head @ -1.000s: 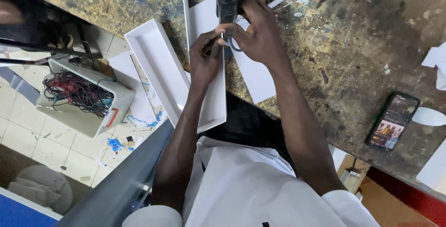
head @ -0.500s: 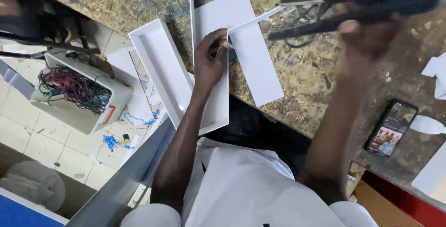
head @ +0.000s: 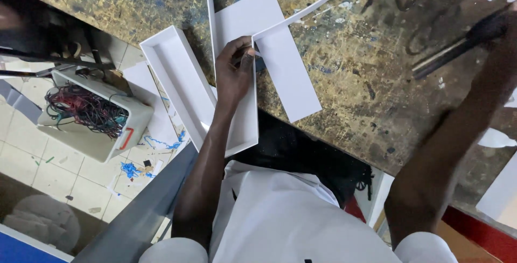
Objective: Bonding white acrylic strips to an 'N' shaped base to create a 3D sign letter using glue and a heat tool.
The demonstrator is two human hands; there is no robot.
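We see the white panel point(head: 285, 74) lying flat on the paint-stained surface point(head: 355, 64), and we place everything else from that panel. Our left hand point(head: 235, 72) pinches its near-left corner, where a thin white strip point(head: 307, 10) stands bent around the edge and runs away toward the top of the view. Left of the panel, a long open white tray point(head: 180, 82) hangs partly over the surface's edge. Well to the right of the panel, our right hand point(head: 503, 23) is at the frame edge, closed on a dark long-handled tool point(head: 458, 47), though motion blur hides the fingers.

We judge that the main risk is the strip springing off the corner, since only one hand holds it. A nudge from the left forearm could also tip the overhanging tray toward the floor, where a box of tangled wires point(head: 89, 115) sits below.
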